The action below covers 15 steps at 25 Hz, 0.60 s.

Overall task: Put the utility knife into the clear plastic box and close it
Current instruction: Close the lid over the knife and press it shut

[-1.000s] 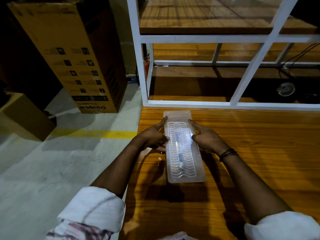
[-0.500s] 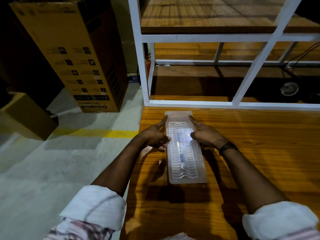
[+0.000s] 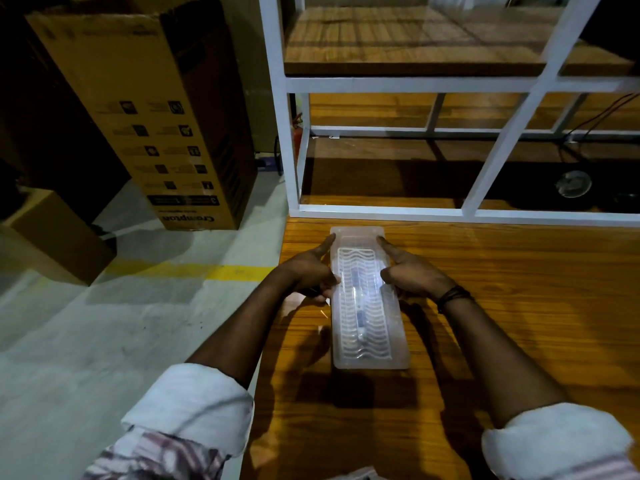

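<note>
The clear plastic box (image 3: 367, 299) is lying lid-down-shut on the wooden table (image 3: 502, 306), the utility knife (image 3: 358, 306) showing inside. The left hand (image 3: 308, 271) and right hand (image 3: 412, 275) are pinching its long edges, forefingers stretched along them.

Warehouse: cartons (image 3: 145, 109), concrete floor (image 3: 86, 341)

knife (image 3: 360, 306) only a blurred shape through the ribbed lid of the box (image 3: 367, 355), left hand (image 3: 308, 271) fingers tucked out of sight beside the box, carton (image 3: 145, 109) cut off at top edge, its small print unreadable
</note>
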Tool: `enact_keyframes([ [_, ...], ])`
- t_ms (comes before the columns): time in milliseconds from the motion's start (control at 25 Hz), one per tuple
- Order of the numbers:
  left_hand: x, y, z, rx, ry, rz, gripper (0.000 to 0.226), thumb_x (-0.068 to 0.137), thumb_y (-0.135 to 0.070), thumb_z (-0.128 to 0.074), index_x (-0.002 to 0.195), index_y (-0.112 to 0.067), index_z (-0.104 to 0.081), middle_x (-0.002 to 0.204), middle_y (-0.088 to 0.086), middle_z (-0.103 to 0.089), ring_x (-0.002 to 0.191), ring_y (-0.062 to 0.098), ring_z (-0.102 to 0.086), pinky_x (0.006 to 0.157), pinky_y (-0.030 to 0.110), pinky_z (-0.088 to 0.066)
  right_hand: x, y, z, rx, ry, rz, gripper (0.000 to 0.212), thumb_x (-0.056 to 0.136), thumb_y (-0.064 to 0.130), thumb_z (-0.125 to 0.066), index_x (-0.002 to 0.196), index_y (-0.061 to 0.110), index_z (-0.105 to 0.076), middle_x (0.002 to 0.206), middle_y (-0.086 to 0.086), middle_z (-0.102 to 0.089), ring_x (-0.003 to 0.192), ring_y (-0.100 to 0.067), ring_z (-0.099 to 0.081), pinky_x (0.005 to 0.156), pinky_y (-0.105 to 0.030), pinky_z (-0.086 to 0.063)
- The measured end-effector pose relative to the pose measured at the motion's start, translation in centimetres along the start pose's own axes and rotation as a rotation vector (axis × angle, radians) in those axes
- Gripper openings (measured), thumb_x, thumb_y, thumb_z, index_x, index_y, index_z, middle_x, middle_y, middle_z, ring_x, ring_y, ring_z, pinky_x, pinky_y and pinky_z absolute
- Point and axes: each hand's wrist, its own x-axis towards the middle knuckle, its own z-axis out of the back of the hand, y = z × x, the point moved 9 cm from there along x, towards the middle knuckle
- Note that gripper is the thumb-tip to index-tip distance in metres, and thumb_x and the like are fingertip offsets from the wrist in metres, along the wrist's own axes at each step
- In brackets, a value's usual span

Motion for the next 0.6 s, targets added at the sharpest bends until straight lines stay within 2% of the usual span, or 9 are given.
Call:
enact_keyframes([
  [120,-0.1,-0.1,-0.2,0.060,0.019,-0.003,0.115,0.090,0.010,-0.065,0.158,-0.053,0.003,0.062,0.012,-0.072,0.042,0.015,-0.063,0.043,0.029,-0.056,-0.3,-0.3,-0.2,0.037,0.021,-0.010,0.096,0.078,0.014,-0.058,0.154,0.053,-0.013,0.086,-0.004,-0.071,0.055,-0.019,-0.067,0.044,-0.026,-0.054],
  [200,0.0,-0.3,-0.3,0.118,0.042,-0.007,0.117,0.091,0.008,-0.066,0.158,-0.053,0.008,0.072,0.016,-0.073,0.043,0.014,-0.066,0.043,0.029,-0.057,-0.3,-0.4,-0.4,0.050,0.042,-0.011,0.096,0.079,0.014,-0.059,0.154,0.054,-0.012,0.091,-0.005,-0.071,0.061,-0.021,-0.069,0.050,-0.031,-0.057],
  [360,0.6,-0.1,-0.8,0.236,0.078,0.008,0.114,0.097,0.000,-0.061,0.154,-0.053,0.022,0.104,0.028,-0.071,0.064,0.026,-0.073,0.067,0.044,-0.066,0.1,-0.7,-0.5,0.061,0.053,-0.019,0.098,0.080,0.014,-0.059,0.153,0.055,-0.009,0.093,-0.003,-0.069,0.062,-0.021,-0.069,0.051,-0.032,-0.059],
  [440,1.2,0.2,-1.0,0.239,0.082,0.028,0.113,0.098,-0.001,-0.058,0.151,-0.053,0.027,0.112,0.032,-0.070,0.073,0.033,-0.075,0.073,0.049,-0.065,0.3,-0.8,-0.6,0.057,0.060,-0.021,0.099,0.080,0.015,-0.060,0.154,0.054,-0.007,0.093,-0.003,-0.069,0.062,-0.021,-0.069,0.051,-0.032,-0.059],
  [520,1.9,0.4,-0.9,0.272,0.079,0.036,0.115,0.096,-0.003,-0.059,0.150,-0.053,0.030,0.101,0.027,-0.072,0.071,0.032,-0.075,0.070,0.047,-0.066,0.2,-0.6,-0.6,0.032,0.064,-0.020,0.100,0.076,0.020,-0.061,0.154,0.053,-0.008,0.092,-0.003,-0.071,0.065,-0.023,-0.071,0.055,-0.034,-0.060],
  [600,2.3,0.1,-0.8,0.365,0.064,0.019,0.117,0.093,-0.008,-0.064,0.153,-0.050,0.027,0.093,0.017,-0.069,0.070,0.027,-0.073,0.063,0.040,-0.065,0.0,0.0,0.0,-0.067,0.019,0.011,0.101,0.070,0.029,-0.063,0.155,0.050,-0.014,0.108,-0.005,-0.071,0.084,-0.026,-0.072,0.067,-0.041,-0.062],
])
